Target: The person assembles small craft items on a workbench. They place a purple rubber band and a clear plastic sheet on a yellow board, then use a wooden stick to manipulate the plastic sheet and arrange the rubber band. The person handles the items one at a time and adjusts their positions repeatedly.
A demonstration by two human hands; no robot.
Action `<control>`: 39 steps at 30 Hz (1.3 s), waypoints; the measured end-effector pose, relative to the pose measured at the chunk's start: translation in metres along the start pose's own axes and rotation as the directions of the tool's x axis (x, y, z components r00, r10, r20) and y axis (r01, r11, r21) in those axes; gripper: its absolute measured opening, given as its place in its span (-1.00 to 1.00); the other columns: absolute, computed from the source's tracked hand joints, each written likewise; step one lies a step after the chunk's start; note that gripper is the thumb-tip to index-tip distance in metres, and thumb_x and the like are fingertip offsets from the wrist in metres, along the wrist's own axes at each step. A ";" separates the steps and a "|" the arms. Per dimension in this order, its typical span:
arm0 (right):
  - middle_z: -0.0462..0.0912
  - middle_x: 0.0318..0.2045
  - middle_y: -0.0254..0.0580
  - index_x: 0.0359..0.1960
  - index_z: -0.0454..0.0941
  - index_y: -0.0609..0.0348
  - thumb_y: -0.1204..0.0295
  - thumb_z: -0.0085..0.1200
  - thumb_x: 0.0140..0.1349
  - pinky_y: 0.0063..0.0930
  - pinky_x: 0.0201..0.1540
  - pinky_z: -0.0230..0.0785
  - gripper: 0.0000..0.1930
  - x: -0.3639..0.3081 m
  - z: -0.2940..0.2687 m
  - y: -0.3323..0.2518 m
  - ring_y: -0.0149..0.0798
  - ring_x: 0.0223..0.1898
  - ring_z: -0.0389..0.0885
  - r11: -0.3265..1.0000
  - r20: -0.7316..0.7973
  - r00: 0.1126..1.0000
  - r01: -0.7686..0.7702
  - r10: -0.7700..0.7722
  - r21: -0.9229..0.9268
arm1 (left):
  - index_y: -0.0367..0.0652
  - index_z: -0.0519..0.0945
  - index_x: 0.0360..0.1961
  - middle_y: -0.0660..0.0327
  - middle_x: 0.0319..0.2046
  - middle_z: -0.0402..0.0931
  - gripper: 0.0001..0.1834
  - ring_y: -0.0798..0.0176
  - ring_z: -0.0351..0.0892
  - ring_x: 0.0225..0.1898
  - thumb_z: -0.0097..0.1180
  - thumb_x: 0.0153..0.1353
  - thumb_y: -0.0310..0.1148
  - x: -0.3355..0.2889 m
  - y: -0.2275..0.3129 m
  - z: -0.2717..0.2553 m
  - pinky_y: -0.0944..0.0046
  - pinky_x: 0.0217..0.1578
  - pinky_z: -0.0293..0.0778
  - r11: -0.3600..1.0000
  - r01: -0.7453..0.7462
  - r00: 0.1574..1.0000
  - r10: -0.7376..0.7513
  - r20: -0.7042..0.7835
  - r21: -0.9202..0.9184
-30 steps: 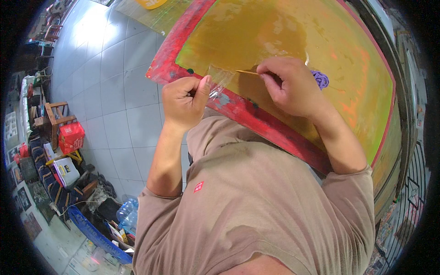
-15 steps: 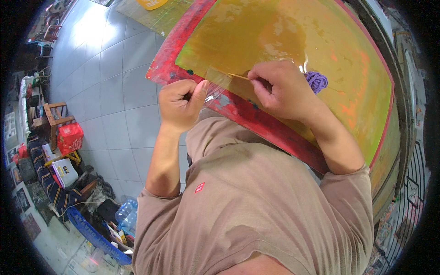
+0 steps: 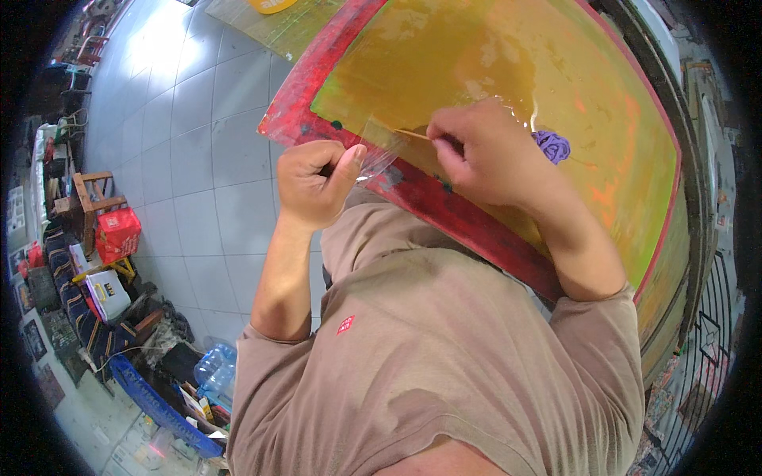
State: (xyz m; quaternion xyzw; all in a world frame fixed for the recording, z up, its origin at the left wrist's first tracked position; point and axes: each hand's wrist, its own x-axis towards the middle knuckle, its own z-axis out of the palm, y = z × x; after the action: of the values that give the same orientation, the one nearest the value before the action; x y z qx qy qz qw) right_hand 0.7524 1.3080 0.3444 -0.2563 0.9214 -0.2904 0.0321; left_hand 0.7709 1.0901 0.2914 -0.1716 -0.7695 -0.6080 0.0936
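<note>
My left hand (image 3: 316, 181) is closed in a fist, its thumb pressing a piece of clear plastic film (image 3: 382, 152) against the fingers. The film stretches over the red edge of a large framed screen (image 3: 508, 242) with a wet yellow-green surface. Above that surface my right hand (image 3: 494, 157) pinches a thin, light-brown stick (image 3: 411, 133). The stick's far end points left and meets or overlaps the film; whether it is inside the film I cannot tell. A crumpled purple cloth (image 3: 552, 147) lies on the screen just right of my right hand.
A yellow tub (image 3: 271, 4) stands on a board beyond the screen. Grey tiled floor (image 3: 194, 170) spreads to the left. Farther left are a wooden stool (image 3: 97, 198), a red box (image 3: 117, 232), a large clear blue bottle (image 3: 216, 369) and mixed clutter.
The stick's tip has become harder to see behind or within the film. Both hands keep their grips and have barely moved. The whole view has shifted slightly.
</note>
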 end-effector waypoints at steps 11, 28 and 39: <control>0.49 -0.64 0.02 -0.56 0.45 0.20 0.54 -0.04 -0.06 -0.14 -0.49 0.27 -0.97 0.015 -0.005 -0.009 0.11 -0.55 0.45 1.000 0.084 0.996 0.019 -0.016 -0.025 | -0.23 0.36 -0.77 0.30 -0.81 0.24 -0.68 0.49 0.11 -0.73 0.14 0.06 -0.56 0.000 -0.003 -0.004 0.42 -0.72 0.04 0.997 0.022 0.999 -0.020 0.027 -0.074; 0.47 -0.65 0.01 -0.55 0.44 0.21 0.57 -0.04 -0.06 -0.20 -0.50 0.25 -0.98 0.024 -0.009 -0.010 0.07 -0.56 0.44 1.000 0.157 0.988 0.001 -0.005 0.026 | -0.22 0.32 -0.78 0.30 -0.81 0.24 -0.66 0.48 0.10 -0.73 0.12 0.06 -0.57 -0.003 -0.002 -0.010 0.42 -0.71 0.05 0.991 0.006 1.000 -0.002 0.031 -0.133; 0.48 -0.64 -0.03 -0.51 0.47 0.20 0.58 -0.03 -0.03 -0.23 -0.49 0.27 -0.96 0.012 -0.021 0.007 0.04 -0.56 0.45 0.998 0.214 0.975 0.060 -0.065 0.029 | -0.23 0.33 -0.78 0.27 -0.80 0.29 -0.68 0.47 0.14 -0.73 0.11 0.05 -0.57 -0.001 -0.006 -0.012 0.43 -0.71 0.07 0.988 0.028 0.999 -0.020 0.050 -0.154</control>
State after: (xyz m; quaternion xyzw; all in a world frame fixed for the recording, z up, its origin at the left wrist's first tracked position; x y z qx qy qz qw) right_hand 0.7347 1.3181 0.3594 -0.3146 0.9007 -0.2721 0.1251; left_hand 0.7690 1.0775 0.2883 -0.1838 -0.7240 -0.6627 0.0540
